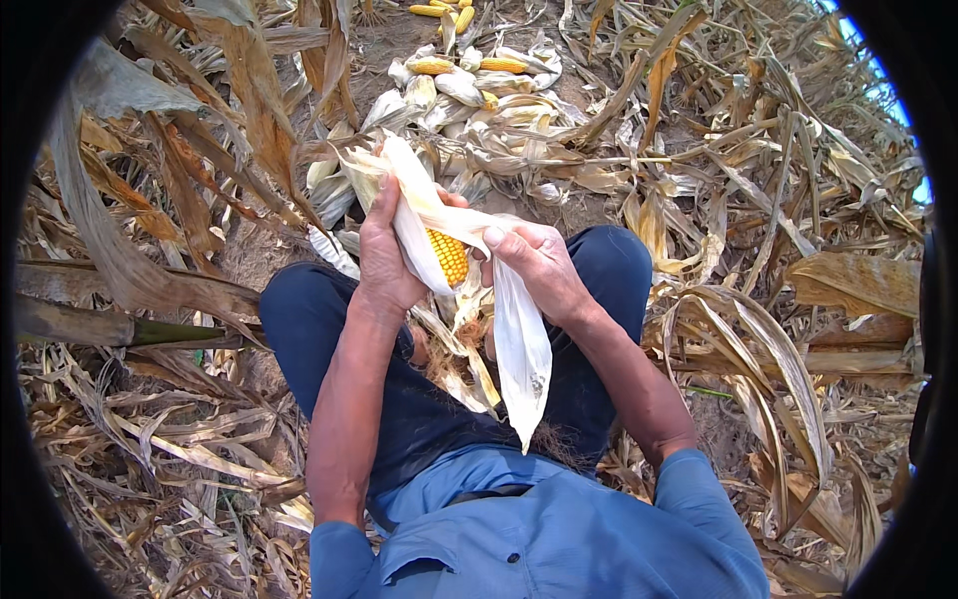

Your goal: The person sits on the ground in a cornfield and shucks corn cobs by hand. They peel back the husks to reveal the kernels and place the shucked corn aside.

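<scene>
An ear of corn (449, 257) shows yellow kernels at its lower end, while pale husk still wraps its upper part. Around its left side curl the fingers of my left hand (389, 251), with the thumb lying along the husk. My right hand (542, 266) pinches a strip of husk (522, 359) between thumb and fingers. That strip runs from the top of the ear across to the right, and its free end hangs down over my lap. Some of the left fingers are hidden behind the ear.
Ahead lies a heap of corn ears in husk (453, 101), some with kernels showing. Farther off are several bare yellow ears (445, 11). Dry stalks and leaves flank both sides, with a thick stalk (75, 322) near my left knee. Loose husk and silk (468, 341) lie between my legs.
</scene>
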The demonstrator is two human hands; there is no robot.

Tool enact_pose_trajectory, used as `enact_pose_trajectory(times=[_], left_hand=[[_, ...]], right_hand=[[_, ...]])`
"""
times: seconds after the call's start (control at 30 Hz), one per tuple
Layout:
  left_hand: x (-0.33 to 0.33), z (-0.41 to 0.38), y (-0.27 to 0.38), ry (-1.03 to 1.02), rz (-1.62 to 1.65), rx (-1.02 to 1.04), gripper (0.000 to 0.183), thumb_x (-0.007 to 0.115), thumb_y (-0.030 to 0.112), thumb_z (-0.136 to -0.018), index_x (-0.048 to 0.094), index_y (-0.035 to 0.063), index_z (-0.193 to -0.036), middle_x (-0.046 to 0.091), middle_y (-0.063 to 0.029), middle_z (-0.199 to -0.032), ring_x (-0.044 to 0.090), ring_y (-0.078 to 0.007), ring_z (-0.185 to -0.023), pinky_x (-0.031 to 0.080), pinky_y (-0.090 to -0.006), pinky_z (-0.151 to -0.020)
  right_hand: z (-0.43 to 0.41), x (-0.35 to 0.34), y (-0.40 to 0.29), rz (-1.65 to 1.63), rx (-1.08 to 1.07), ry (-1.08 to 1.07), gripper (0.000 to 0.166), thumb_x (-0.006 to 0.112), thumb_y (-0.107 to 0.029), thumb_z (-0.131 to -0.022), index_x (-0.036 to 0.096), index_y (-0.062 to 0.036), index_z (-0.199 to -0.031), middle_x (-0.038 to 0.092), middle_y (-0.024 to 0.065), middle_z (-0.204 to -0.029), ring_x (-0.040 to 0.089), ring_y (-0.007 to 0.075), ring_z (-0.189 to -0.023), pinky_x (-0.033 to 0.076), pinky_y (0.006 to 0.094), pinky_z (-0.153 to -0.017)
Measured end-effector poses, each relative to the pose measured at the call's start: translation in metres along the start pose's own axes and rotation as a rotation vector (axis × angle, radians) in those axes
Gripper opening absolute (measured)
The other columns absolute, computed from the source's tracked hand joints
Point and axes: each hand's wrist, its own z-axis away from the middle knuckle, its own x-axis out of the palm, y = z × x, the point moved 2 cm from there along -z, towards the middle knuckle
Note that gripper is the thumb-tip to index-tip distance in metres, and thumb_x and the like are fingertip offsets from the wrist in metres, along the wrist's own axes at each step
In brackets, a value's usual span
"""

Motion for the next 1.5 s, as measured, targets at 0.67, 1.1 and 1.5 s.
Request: enact_pose_trajectory(times=[0.67, 1.1, 1.5], left_hand=[[-0.008, 0.0, -0.003, 0.026, -0.328, 0.015, 0.053, 0.076, 0.024, -0.095, 0.049, -0.0011, -0.133, 0.068, -0.0162, -0.104, 0.073, -0.022, -0.083, 0.066, -0.0374, -0.071], [-0.016, -0.004, 0.001, 0.114, -0.26, 0.093, 0.061, 0.054, 0.06, -0.105, 0.057, 0.0033, -0.128, 0.068, -0.0138, -0.098, 0.073, -0.0236, -0.083, 0.065, -0.0397, -0.072], [-0.023, -0.008, -0.024, 0.124, -0.127, 0.169, 0.044, 0.051, 0.031, -0.113, 0.054, -0.0009, -0.142, 0.07, -0.0151, -0.124, 0.073, -0.0257, -0.109, 0.062, -0.0424, -0.095]], right_hand=[[-0.01, -0.026, -0.04, -0.571, -0.248, 0.341, 0.048, 0.045, -0.041, -0.11, 0.065, 0.0026, -0.107, 0.061, 0.0069, -0.074, 0.055, 0.018, -0.059, 0.048, 0.0339, -0.059], [-0.011, 0.0, 0.005, -0.557, -0.114, 0.354, 0.033, 0.066, -0.02, -0.104, 0.061, -0.0009, -0.13, 0.071, 0.0081, -0.103, 0.067, 0.0138, -0.089, 0.058, 0.032, -0.081], [-0.016, 0.047, 0.029, -0.417, -0.154, 0.304, 0.065, 0.087, -0.019, -0.09, 0.052, 0.0022, -0.14, 0.068, 0.011, -0.129, 0.068, 0.0182, -0.115, 0.056, 0.0337, -0.101]])
